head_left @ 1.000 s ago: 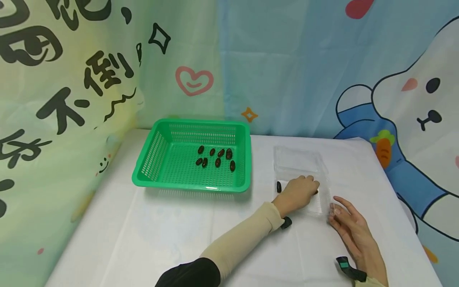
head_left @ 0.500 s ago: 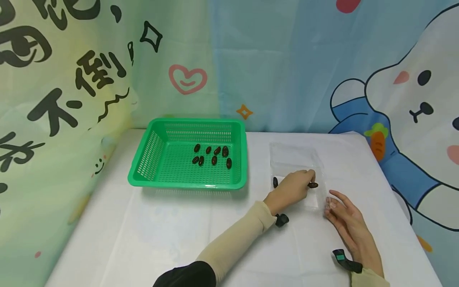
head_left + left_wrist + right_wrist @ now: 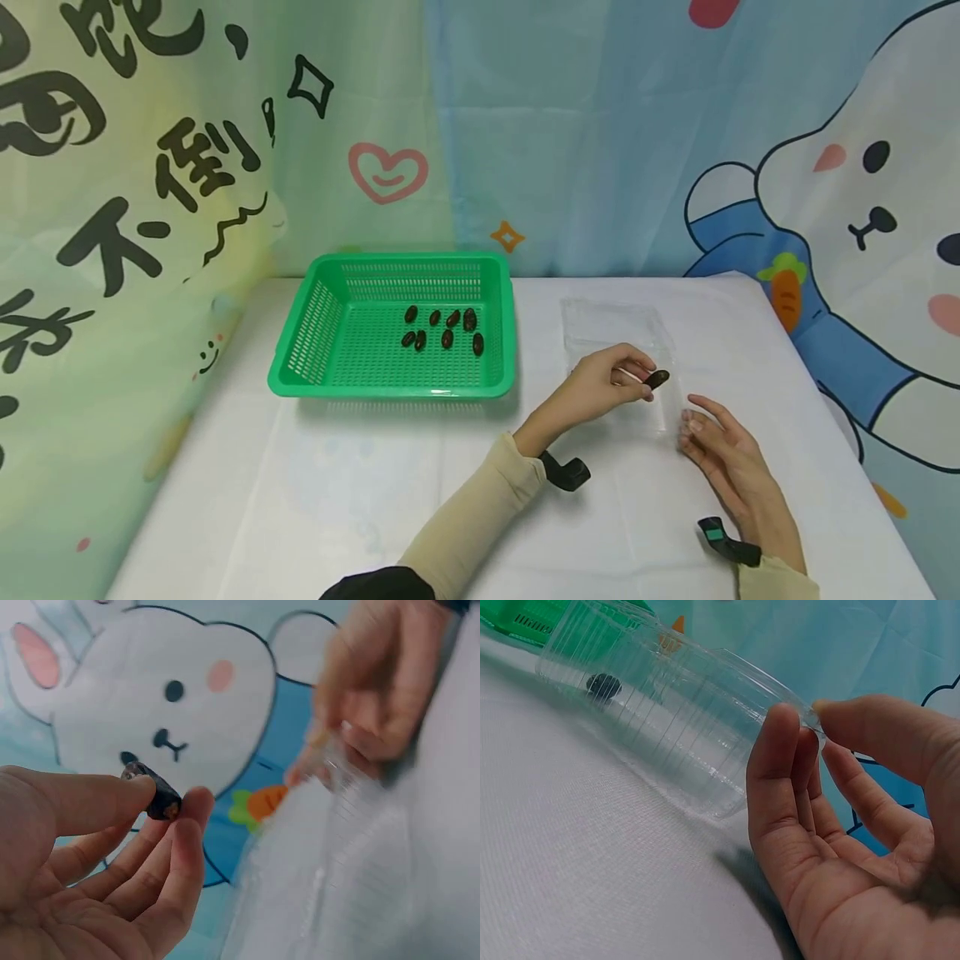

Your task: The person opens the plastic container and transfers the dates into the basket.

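A dark brown date (image 3: pixel 657 379) is pinched between the thumb and fingers of my left hand (image 3: pixel 596 387), over the clear plastic box. The left wrist view shows this date (image 3: pixel 156 796) close up, wrinkled and glossy with a paler end. My right hand (image 3: pixel 726 457) pinches the right edge of the lidded box (image 3: pixel 670 423) between thumb and fingers. Through the ribbed wall in the right wrist view, another dark date (image 3: pixel 604 686) shows at the box's far end. In the head view my left hand mostly hides that one.
Left of the box stands a green plastic basket (image 3: pixel 390 392) with several dates (image 3: pixel 469 319) on its floor. A white cloth (image 3: pixel 337 500) covers the table. A printed curtain (image 3: pixel 570 167) hangs directly behind it.
My left hand has turned and risen from inside the box, lifting the date with it. The right hand keeps its grip on the box edge. The head view has shifted slightly.
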Demonstrator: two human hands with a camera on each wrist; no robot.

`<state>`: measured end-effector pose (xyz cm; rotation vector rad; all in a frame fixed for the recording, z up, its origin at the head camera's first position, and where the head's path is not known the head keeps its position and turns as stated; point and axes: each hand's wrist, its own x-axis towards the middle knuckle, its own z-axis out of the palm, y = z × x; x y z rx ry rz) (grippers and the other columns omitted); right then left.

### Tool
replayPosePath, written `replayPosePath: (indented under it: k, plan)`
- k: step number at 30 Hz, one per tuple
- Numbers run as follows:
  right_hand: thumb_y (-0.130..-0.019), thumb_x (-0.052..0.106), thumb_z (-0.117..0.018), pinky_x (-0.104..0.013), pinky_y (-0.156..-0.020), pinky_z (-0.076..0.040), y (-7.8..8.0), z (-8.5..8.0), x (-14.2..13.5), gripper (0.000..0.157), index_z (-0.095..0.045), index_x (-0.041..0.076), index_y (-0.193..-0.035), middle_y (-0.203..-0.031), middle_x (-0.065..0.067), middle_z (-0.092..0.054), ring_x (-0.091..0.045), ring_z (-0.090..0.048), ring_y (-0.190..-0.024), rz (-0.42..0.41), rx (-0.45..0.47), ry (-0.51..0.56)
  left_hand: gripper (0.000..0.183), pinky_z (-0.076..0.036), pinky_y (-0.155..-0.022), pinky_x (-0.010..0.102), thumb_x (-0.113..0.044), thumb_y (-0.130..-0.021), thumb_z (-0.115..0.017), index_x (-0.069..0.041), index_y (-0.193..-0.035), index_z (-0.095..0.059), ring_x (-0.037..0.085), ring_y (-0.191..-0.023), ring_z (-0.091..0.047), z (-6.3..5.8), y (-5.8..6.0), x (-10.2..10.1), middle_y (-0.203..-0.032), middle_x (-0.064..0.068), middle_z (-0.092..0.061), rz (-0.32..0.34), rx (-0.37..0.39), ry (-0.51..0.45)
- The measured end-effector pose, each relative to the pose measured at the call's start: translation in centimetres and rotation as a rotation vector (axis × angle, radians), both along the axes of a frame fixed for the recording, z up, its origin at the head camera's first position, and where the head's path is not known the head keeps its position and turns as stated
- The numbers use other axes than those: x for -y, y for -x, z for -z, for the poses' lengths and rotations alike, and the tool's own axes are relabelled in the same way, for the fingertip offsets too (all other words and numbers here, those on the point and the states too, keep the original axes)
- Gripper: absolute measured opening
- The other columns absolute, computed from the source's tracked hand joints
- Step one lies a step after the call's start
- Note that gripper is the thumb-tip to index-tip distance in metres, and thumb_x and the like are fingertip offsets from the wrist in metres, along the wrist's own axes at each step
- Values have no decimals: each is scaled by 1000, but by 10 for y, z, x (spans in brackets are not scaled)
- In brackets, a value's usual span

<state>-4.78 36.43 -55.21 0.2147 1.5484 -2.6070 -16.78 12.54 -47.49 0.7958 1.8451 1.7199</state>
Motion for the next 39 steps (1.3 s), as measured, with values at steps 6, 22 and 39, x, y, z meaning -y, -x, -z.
replayPosePath:
  k: [6, 22, 39]
  plan:
    - [-107, -3, -49, -22, -87, -60, 1, -2, 0, 43, -56, 20, -143, -118, 4, -69, -7, -68, -101, 14, -4, -1, 34, -62, -85, 23, -1, -99, -67, 0, -133, -61, 11, -90, -77, -11, -1, 15, -109, 6, -71, -22, 103, -92]
    - [-107, -4, -48, -20, -87, -60, 0, 1, -1, 45, -55, 21, -144, -120, 4, -68, -6, -68, -100, 0, -17, -18, 38, -60, -100, 41, -3, -102, -64, -6, -139, -60, 27, -107, -78, -46, 20, 80, -123, 17, -67, -94, 259, -170]
    - [-108, -4, -48, -20, -88, -60, -1, -1, -2, 45, -53, 19, -146, -119, 4, -68, -6, -68, -101, -5, -12, -10, 40, -56, -107, 46, 2, -101, -62, -3, -141, -56, 24, -109, -75, -75, 63, 159, -122, 16, -73, -156, 439, -9]
